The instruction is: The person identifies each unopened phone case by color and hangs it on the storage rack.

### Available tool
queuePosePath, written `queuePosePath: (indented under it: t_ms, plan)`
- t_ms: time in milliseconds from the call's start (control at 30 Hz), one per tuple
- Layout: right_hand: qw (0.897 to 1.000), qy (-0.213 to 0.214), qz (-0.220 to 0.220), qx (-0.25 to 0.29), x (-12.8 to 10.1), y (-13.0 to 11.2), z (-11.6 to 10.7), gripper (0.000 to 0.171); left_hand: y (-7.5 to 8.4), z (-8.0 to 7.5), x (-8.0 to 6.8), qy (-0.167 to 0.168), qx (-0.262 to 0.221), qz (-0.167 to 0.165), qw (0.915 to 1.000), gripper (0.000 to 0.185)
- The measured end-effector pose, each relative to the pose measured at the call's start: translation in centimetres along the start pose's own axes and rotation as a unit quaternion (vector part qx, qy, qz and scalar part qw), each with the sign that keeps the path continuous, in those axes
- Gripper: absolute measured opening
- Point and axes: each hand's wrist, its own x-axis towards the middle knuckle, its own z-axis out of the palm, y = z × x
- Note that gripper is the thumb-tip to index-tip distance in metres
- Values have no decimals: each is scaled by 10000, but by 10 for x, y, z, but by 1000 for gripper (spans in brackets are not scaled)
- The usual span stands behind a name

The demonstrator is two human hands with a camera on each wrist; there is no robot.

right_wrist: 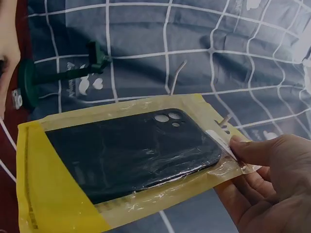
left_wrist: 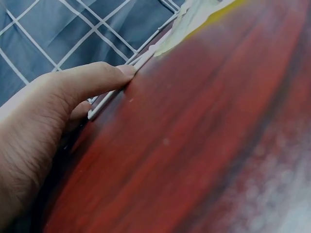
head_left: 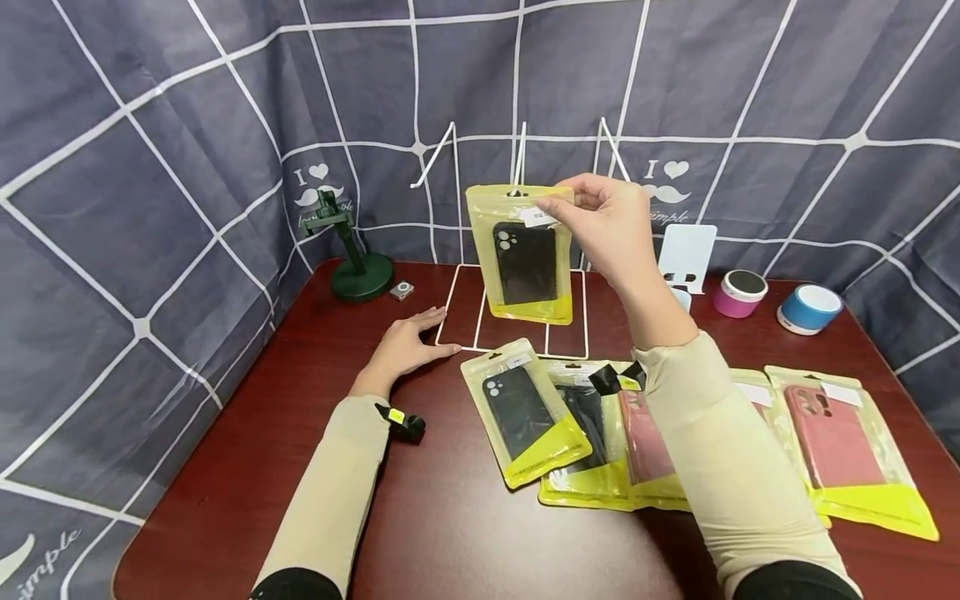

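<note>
Yellow-and-clear plastic pouch with a black phone case inside (head_left: 525, 258) hangs up in the air over the white wire display rack (head_left: 480, 321), pinched by its top edge in the right hand (head_left: 607, 221). Thumb and fingertips (right_wrist: 243, 145) clamp right on the white label strip near the hang hole, so the whole pouch dangles below and to the left of the fingers, in front of the grey grid-pattern cloth (head_left: 150, 167). Top of the pouch sits right by the rack's middle hook.

Left hand (head_left: 405, 346) lies flat on the dark red table (head_left: 450, 533), fingers straight, with the fingertips (left_wrist: 124, 72) pressing against the rack's base wire on its left side.

Closer to the person, a fanned-out pile of similar pouches (head_left: 570, 433) lies on the table, some black cases, some pink. Further back there's a green stand (head_left: 356, 258), a pink round speaker (head_left: 739, 293) and a blue round speaker (head_left: 808, 308).
</note>
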Motion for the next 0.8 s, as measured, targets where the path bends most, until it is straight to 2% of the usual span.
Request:
queuePosePath:
  t_ms: [200, 500, 800]
  plan:
    - [9998, 89, 122, -90, 10, 18, 6, 27, -1, 3, 3, -28, 75, 110, 9999, 90]
    - [9979, 528, -278, -233, 31, 37, 28, 22, -3, -2, 0, 17, 210, 124, 9997, 89]
    - [9962, 839, -24, -231, 54, 50, 37, 24, -1, 3, -2, -10, 181, 90, 9998, 89]
